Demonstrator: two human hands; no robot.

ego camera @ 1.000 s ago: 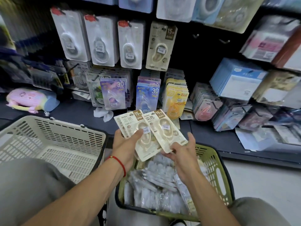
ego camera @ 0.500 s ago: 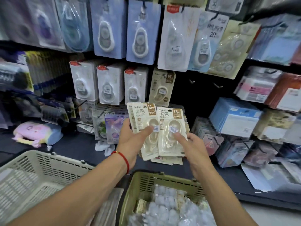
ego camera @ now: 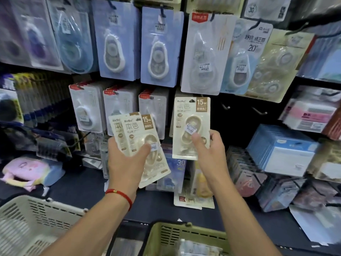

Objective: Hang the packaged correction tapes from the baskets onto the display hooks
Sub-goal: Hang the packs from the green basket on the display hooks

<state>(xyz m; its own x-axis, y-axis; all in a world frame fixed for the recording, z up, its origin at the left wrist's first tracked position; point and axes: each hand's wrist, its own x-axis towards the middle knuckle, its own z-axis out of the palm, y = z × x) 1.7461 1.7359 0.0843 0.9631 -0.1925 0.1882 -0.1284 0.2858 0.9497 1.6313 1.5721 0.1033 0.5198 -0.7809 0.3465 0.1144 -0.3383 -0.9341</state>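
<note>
Your left hand (ego camera: pixel 127 163) has its grip closed around a small fanned stack of beige correction tape packs (ego camera: pixel 140 143), thumb pressed across the front of the top pack near its price sticker, the packs tilted with their tops leaning left. A red string bracelet (ego camera: pixel 120 195) sits on that wrist.

Your right hand (ego camera: pixel 208 154) pinches a single beige correction tape pack (ego camera: pixel 191 126) at its lower right side, thumb on the front near the white sticker. You hold this pack upright against the display wall, its top edge level with the row of white packs (ego camera: pixel 120 109) hanging to its left. Whether its hanging hole is already on a hook cannot be told. Two bare display hooks (ego camera: pixel 226 106) stick out of the dark panel just to the right of it.

Above, blue-backed tape packs (ego camera: pixel 160 47) hang in a row. On the dark shelf (ego camera: pixel 77 187) below lie loose packs and, at the far left, a pink pouch (ego camera: pixel 27 169).

At the bottom edge, the green basket (ego camera: pixel 184 235) sits between your forearms with clear-wrapped packs (ego camera: pixel 195 247) inside, blurred. The white basket (ego camera: pixel 35 217) stands to its left.
</note>
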